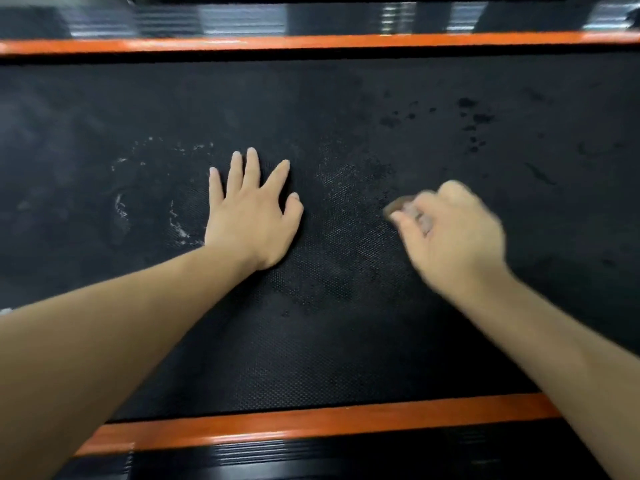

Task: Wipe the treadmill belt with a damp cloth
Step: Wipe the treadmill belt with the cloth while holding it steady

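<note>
Bunching small inside the right hand (450, 237), the cloth (403, 205) shows only as a greyish-brown wad poking out past the thumb and knuckles. It is right of the middle of the belt (346, 358) and low over it, though the blur there makes it hard to say whether the wad touches the surface. The cloth looks soft and light, and being damp it should drag a little on the belt's dimpled rubber rather than slide. I judge it is best taken as a balled pad under the palm and fingers, with enough left out underneath to meet the belt. The belt itself is wide, flat and rough-grained, likely firm under pressure, and runs across the view between two orange strips (311, 41). The right hand is curled round the cloth, fingers folded in. The left hand (251, 216) lies flat on the belt just left of the middle, palm down, fingers straight and fanned, holding nothing; it looks to be bracing. Some white streaks (180, 233) lie on the belt just beside the left hand's outer edge, and dark wet spots (474, 116) sit beyond the right hand, apart from it. The streaks look like a patch not yet wiped.
</note>
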